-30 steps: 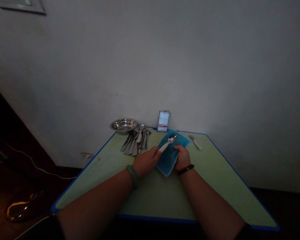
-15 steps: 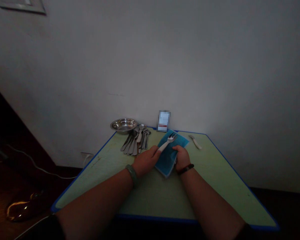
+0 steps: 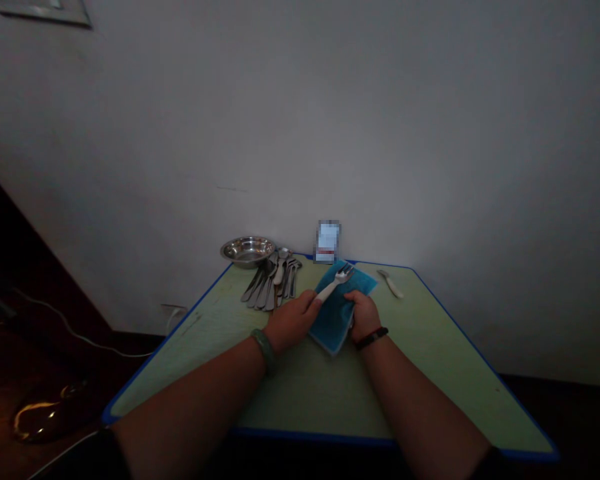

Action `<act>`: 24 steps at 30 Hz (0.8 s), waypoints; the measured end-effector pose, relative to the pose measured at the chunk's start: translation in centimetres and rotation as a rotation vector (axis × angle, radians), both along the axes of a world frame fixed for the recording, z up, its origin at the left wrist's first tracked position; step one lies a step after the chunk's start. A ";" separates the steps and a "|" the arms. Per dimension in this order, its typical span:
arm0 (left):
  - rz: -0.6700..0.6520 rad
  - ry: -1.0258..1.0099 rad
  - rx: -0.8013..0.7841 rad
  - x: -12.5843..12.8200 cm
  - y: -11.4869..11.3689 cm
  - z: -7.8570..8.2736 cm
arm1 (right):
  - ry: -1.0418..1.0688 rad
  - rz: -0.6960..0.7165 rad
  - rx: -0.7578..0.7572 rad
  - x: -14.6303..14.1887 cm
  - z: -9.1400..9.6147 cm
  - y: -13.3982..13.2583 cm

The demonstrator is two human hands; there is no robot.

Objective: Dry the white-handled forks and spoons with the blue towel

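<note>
A fork [image 3: 335,282] with a pale handle is gripped near its handle end by my left hand [image 3: 294,321], tines pointing up and away to the right. Behind and under the fork spreads a blue cloth [image 3: 333,325] with a light edge. My right hand [image 3: 365,316] is closed on the cloth's right side, thumb on top; its other fingers are hidden. Off to the right, a small pale-handled spoon or fork [image 3: 391,285] lies by itself on the table. Several metal spoons and forks [image 3: 269,287] lie in a pile left of the cloth.
A shiny metal bowl [image 3: 249,252] stands at the table's back left corner, beside the pile. A phone-like screen [image 3: 327,241], blurred out, leans against the wall at the back. The green table [image 3: 190,380] has a blue edge. A white cable [image 3: 100,347] runs at left.
</note>
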State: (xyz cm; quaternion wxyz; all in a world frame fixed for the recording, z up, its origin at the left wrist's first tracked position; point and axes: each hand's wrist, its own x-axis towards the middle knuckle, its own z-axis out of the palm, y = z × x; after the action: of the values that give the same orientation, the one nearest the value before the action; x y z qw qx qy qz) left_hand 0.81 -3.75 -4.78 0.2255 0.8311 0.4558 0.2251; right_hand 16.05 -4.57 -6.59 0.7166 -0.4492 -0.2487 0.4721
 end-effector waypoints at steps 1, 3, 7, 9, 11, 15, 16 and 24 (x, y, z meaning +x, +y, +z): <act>0.005 -0.002 0.002 0.0 0.0 0.0 | 0.035 0.025 -0.015 0.0 0.0 0.0; 0.005 -0.009 0.003 0.0 0.0 0.0 | 0.109 0.073 -0.037 -0.1 0.1 -0.1; 0.009 -0.015 -0.010 0.0 0.0 0.1 | 0.159 0.095 -0.035 -0.1 0.2 -0.1; 0.010 -0.010 -0.010 0.0 0.0 0.1 | 0.160 0.077 -0.032 -0.1 0.1 0.0; -0.002 -0.011 -0.003 0.0 0.0 0.1 | 0.157 0.067 -0.031 -0.1 0.0 0.0; -0.024 -0.016 -0.003 -0.1 0.0 0.1 | 0.154 0.064 -0.022 0.1 -0.3 0.3; -0.026 -0.015 -0.005 -0.1 0.0 0.1 | 0.150 0.055 -0.015 0.1 -0.4 0.3; -0.052 -0.011 -0.018 -0.1 -0.1 0.3 | 0.091 -0.048 0.004 0.5 -0.6 0.6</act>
State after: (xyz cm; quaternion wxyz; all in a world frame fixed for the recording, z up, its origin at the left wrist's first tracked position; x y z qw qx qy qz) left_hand 0.67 -3.87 -4.44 0.2410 0.8393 0.4350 0.2197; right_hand 16.57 -3.94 -7.14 0.7392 -0.4316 -0.2060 0.4741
